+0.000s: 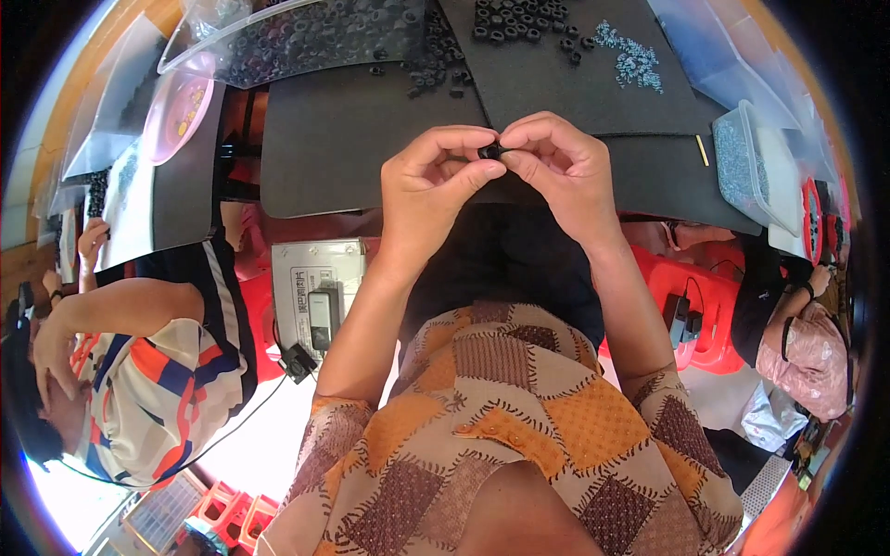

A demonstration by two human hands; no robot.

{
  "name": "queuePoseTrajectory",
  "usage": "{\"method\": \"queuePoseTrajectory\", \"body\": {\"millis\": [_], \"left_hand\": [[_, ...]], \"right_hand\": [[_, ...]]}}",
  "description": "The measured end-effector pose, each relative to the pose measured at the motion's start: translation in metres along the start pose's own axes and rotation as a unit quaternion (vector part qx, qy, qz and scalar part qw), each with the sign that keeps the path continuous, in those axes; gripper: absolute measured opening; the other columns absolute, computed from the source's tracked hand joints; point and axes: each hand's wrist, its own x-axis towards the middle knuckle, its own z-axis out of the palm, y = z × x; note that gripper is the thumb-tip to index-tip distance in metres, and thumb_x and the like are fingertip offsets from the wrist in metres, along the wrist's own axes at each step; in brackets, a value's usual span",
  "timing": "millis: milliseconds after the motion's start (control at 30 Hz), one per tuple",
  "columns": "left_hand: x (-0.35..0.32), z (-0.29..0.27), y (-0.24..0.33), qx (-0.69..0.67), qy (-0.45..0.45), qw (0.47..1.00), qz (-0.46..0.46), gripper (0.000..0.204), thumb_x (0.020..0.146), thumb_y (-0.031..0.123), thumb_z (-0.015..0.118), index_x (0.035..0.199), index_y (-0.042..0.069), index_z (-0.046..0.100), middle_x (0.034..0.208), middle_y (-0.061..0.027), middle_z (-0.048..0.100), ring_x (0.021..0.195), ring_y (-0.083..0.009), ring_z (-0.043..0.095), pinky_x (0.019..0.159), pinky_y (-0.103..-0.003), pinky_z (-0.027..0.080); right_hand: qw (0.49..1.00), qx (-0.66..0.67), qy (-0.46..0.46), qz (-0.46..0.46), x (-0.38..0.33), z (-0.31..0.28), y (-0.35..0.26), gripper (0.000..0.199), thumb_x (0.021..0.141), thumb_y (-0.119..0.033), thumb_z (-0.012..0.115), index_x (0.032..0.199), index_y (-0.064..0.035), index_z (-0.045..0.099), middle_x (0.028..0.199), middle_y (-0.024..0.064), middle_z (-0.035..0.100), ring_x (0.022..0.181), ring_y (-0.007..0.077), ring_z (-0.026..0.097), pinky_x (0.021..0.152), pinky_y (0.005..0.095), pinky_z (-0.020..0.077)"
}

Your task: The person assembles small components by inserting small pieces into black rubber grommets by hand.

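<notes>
Looking down from the head view: left hand [436,185] and right hand [561,171] meeting at chest height, fingertips of both pressing together on one small black ring [489,150], each grip clamped on it from its own side, thumbs underneath and forefingers curling over the top. Hovering just above the near edge of the dark foam mat [371,139] covering the worktop [167,18], the ring sitting between the two grips and clear of the mat. Lying beyond the grip, farther up the mat, a loose cluster of black rings [519,20], and just to its right a scatter of small grey metal parts [630,57]. Resting beyond the grip to the left, a clear plastic bag [306,37] full of more black rings, with a pink bowl [181,104] beside it. Standing off to the right of the grip, a clear plastic tub [751,162] holding grey parts. Sitting below the grip on either side, two other people, one in a striped shirt [158,380] on the left, one with a pink bag [816,357] on the right.
</notes>
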Motion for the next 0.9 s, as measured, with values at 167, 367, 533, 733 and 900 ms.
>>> {"method": "queuePoseTrajectory", "body": {"millis": [167, 367, 533, 733, 900], "left_hand": [[-0.002, 0.0, 0.0, 0.004, 0.014, 0.998, -0.068, 0.024, 0.082, -0.007, 0.075, 0.104, -0.002, 0.071, 0.103, -0.0074, 0.068, 0.086, -0.0096, 0.065, 0.074, -0.023, 0.055], [-0.002, 0.001, -0.002, -0.008, 0.004, 0.998, -0.057, 0.021, 0.085, -0.007, 0.072, 0.105, -0.003, 0.071, 0.106, -0.0081, 0.067, 0.089, -0.0113, 0.066, 0.079, -0.024, 0.055], [0.0, 0.001, 0.001, -0.029, -0.016, 0.995, -0.092, 0.023, 0.086, -0.007, 0.07, 0.108, -0.003, 0.069, 0.105, -0.0076, 0.069, 0.089, -0.0119, 0.066, 0.081, -0.025, 0.055], [0.001, -0.005, -0.004, -0.028, -0.025, 0.995, -0.091, 0.024, 0.085, -0.007, 0.07, 0.108, -0.002, 0.068, 0.103, -0.0076, 0.071, 0.089, -0.0103, 0.066, 0.079, -0.024, 0.054], [0.002, -0.005, -0.007, -0.038, -0.021, 0.996, -0.078, 0.023, 0.086, -0.008, 0.07, 0.108, -0.001, 0.068, 0.095, -0.0023, 0.068, 0.087, -0.0075, 0.062, 0.079, -0.021, 0.05]], "right_hand": [[0.999, -0.023, 0.016, -0.016, -0.001, -0.007, 0.002, 0.011, 0.086, 0.004, 0.07, 0.096, -0.0001, 0.069, 0.096, 0.003, 0.067, 0.085, 0.0073, 0.064, 0.074, 0.0223, 0.0517], [0.977, -0.192, -0.007, -0.093, 0.004, -0.008, -0.019, 0.016, 0.08, 0.006, 0.071, 0.094, -0.0024, 0.069, 0.086, 0.0049, 0.07, 0.078, 0.0125, 0.067, 0.071, 0.0265, 0.0542], [0.965, -0.221, -0.025, -0.136, 0.007, -0.009, -0.018, 0.016, 0.079, 0.007, 0.072, 0.092, -0.0015, 0.068, 0.087, 0.0076, 0.069, 0.078, 0.0181, 0.068, 0.07, 0.0281, 0.0546], [0.955, -0.261, 0.001, -0.139, 0.01, -0.025, -0.021, 0.015, 0.079, 0.005, 0.071, 0.092, -0.0022, 0.068, 0.089, 0.0081, 0.068, 0.079, 0.0213, 0.068, 0.069, 0.0294, 0.0537], [0.92, -0.367, 0.046, -0.127, 0.028, -0.065, 0.005, 0.013, 0.082, -0.001, 0.071, 0.094, -0.0044, 0.069, 0.092, 0.0092, 0.068, 0.08, 0.0271, 0.067, 0.068, 0.0326, 0.0527]]}}
